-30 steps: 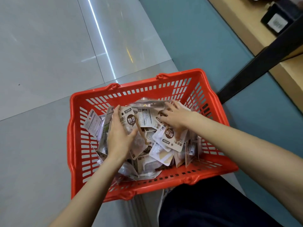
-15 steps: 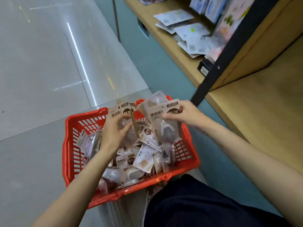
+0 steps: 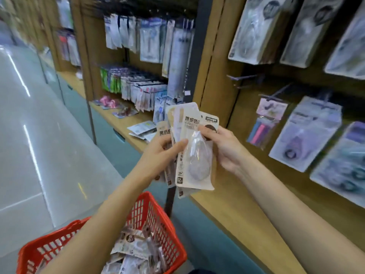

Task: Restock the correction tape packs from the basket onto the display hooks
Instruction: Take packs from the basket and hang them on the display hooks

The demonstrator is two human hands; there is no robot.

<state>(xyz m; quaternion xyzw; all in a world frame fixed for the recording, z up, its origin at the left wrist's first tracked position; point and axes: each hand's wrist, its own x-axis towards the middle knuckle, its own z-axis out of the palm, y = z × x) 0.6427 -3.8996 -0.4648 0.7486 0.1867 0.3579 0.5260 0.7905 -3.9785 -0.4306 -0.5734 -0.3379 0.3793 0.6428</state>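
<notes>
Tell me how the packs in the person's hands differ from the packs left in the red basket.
The held packs are fanned upright between the left hand and right hand, printed fronts facing the camera; the basket packs lie jumbled at mixed angles. The held packs are raised in front of the wooden display wall; the others sit low inside the red basket by the floor. Both look like the same beige carded packs with clear blisters.

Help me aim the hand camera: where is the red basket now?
In the head view the red basket sits bottom left on the floor, below the left hand, still holding packs.
</notes>
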